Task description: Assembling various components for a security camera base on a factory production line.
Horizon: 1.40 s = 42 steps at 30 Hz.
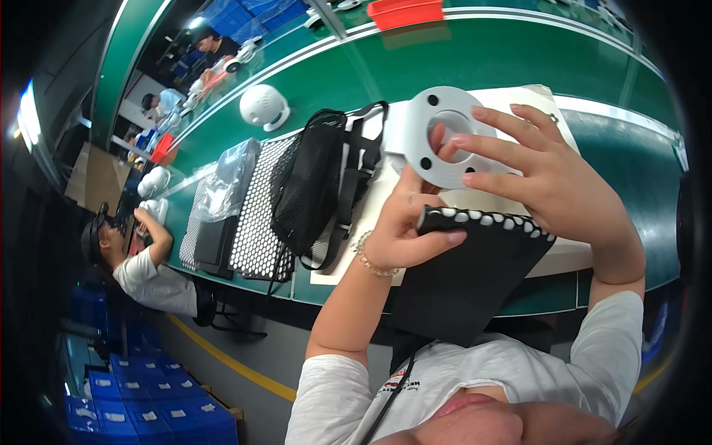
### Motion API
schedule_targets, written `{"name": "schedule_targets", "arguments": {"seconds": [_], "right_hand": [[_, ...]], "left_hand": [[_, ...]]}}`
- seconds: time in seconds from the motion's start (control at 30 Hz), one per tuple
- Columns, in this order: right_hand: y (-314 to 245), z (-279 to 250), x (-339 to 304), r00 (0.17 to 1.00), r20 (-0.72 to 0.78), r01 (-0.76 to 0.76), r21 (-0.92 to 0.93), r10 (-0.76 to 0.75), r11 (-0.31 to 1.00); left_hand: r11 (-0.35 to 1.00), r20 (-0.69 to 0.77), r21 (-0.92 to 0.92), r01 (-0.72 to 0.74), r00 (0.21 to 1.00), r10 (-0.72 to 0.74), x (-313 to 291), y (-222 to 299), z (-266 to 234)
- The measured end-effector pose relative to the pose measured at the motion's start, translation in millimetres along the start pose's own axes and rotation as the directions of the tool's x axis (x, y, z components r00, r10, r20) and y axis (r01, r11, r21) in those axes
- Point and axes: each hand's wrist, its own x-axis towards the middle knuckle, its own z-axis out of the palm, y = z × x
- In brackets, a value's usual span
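A white ring-shaped base (420, 133) with black round feet and a large central hole is raised above the table, its block-like body to the left. My left hand (408, 230) is closed on it from below, with fingertips showing through the hole. The left thumb lies across the upper edge of a black sheet (475, 278) edged with white dots, which slopes toward my chest. Whether that hand also grips the sheet, I cannot tell. Across the ring's right side my right hand (552, 174) holds on with spread, bent fingers; its thumb is hidden.
Left of my hands lie a black mesh pouch (311, 174) with straps, white-dotted black sheets (259, 215) and a clear plastic bag (226, 182). Farther back stands a white round device (263, 107). A pale board (337, 278) lies beneath. A co-worker (144, 274) sits at the left.
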Motion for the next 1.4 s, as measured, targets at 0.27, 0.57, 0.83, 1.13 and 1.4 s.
{"name": "schedule_targets", "arguments": {"seconds": [0.27, 0.57, 0.83, 1.13, 1.4], "right_hand": [[1.9, 0.3, -2.7, 0.997, 0.050, -0.040, -0.192, 0.050, 0.981], [24.4, 23.7, -2.0, 0.976, 0.171, -0.133, -0.034, 0.137, 0.990], [28.2, 26.7, -0.7, 0.972, 0.188, -0.183, 0.226, 0.142, 0.957], [31.7, 32.6, -0.5, 0.969, 0.194, -0.207, 0.295, 0.153, 0.933], [53.9, 72.9, -7.2, 0.999, 0.034, 0.013, -0.021, -0.012, 1.000]], "left_hand": [[0.986, 0.078, 0.166, -0.008, 0.997, -0.005, -1.6, -3.2, -1.3], [0.994, -0.030, 0.084, 0.065, 0.998, -0.063, -11.0, 2.8, -4.0], [0.995, -0.053, 0.097, 0.035, 0.998, -0.030, -11.3, -1.7, -5.0], [0.999, -0.066, 0.047, 0.011, 0.998, -0.008, -11.2, -2.5, -4.9], [0.998, -0.155, -0.066, 0.005, 0.988, -0.015, -10.0, 0.3, -4.1]]}}
